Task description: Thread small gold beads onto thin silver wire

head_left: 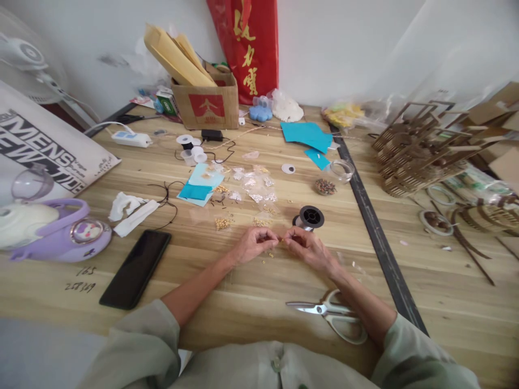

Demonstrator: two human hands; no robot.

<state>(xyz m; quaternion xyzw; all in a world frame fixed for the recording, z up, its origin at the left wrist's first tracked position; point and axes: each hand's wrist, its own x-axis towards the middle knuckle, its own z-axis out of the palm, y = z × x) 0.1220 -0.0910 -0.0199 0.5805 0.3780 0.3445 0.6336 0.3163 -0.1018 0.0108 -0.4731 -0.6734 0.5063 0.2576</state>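
Note:
Over the middle of the wooden table, my left hand [256, 244] and my right hand [306, 246] meet almost fingertip to fingertip, each closed in a pinch. A tiny gold bead [283, 241] shows at the right fingertips. What the left fingers pinch is too small to make out. Just below lie a few loose gold beads [271, 255]. Beyond the hands are small piles of gold beads [223, 223], and a black spool [310, 217] of thin wire or thread stands behind my right hand. Scissors [324, 308] lie partly open beneath my right forearm.
A black phone [135, 268] and a purple bottle [60, 229] are at left. Blue paper pieces [195, 190], clear bags [259, 185] and a dish of mixed beads [325, 187] lie farther back. A cardboard box [206, 105] stands behind; brown woven baskets [421, 146] are at right.

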